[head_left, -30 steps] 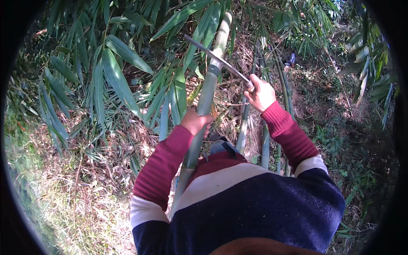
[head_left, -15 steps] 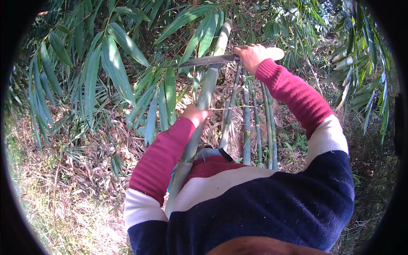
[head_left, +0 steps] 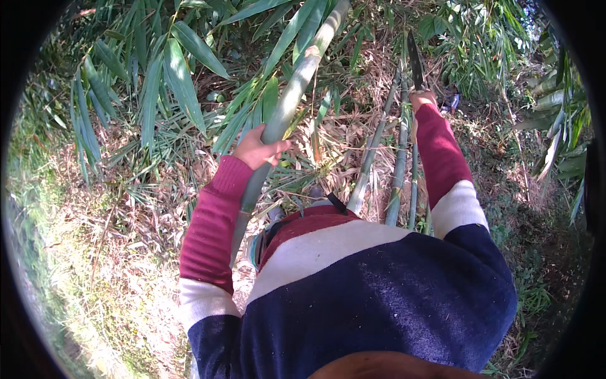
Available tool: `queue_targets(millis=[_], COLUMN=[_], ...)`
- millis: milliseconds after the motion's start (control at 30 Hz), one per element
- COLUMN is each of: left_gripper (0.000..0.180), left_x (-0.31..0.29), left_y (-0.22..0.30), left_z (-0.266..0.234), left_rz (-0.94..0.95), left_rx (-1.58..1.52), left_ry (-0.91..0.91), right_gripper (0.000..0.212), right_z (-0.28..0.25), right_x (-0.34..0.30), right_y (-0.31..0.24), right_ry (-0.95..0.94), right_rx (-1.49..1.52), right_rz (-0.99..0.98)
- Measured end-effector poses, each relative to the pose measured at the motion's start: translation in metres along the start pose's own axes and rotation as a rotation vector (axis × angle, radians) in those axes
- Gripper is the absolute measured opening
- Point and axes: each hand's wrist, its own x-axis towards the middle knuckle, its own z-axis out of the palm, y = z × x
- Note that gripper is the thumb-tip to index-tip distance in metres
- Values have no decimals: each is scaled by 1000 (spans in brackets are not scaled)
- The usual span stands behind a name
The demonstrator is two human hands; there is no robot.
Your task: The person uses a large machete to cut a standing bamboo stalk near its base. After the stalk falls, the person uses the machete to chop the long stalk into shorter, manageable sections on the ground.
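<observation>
A thick green bamboo pole (head_left: 293, 95) slants from the top middle down past my left side. My left hand (head_left: 260, 149) is wrapped round it, with the thumb and fingers showing at its right edge. A pale patch marks the pole at a joint above that hand. Away to the right, my right hand (head_left: 423, 99) grips a machete by its handle, which is mostly hidden in the fist. The machete's dark blade (head_left: 415, 60) points up and away from me, apart from the pole.
Several thinner bamboo stems (head_left: 399, 158) stand between my arms, close to my right forearm. Long bamboo leaves (head_left: 180, 82) hang at the upper left, and more foliage (head_left: 562, 126) hangs at the right. Dry leaf litter (head_left: 151, 234) covers the ground.
The machete has left the pole and swung right, turning from sideways to pointing away. My left hand, still round the pole, has shifted left and slightly up in view with it.
</observation>
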Motion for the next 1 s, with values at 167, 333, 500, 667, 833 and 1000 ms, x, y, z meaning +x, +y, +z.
queue_targets(millis=[167,333,500,667,833,1000], left_gripper=[83,86,65,54,47,45], left_x=[-115,-223,-287,-261,-299,-310], left_y=[-23,-30,-79,-97,-126,-141], left_z=[-30,-9,-5,-19,-3,-16], left_rz=[-39,-330,-343,-380,-385,-565], left_rx=[438,720,985,1046,1063,1179], left_ry=[318,719,1096,1270,1382,1452], right_gripper=[48,49,50,51,24,19], right_z=[124,177,221,271,238,229], right_x=[-100,-212,-250,-194,-138,-150], right_y=[185,280,291,236,57,-13], right_ry=[-818,-1088,-1201,-1068,-972,-1064], right_rx=[-668,-762,-852,-968,41,692], right_rz=[-175,-101,-239,-692,-106,61])
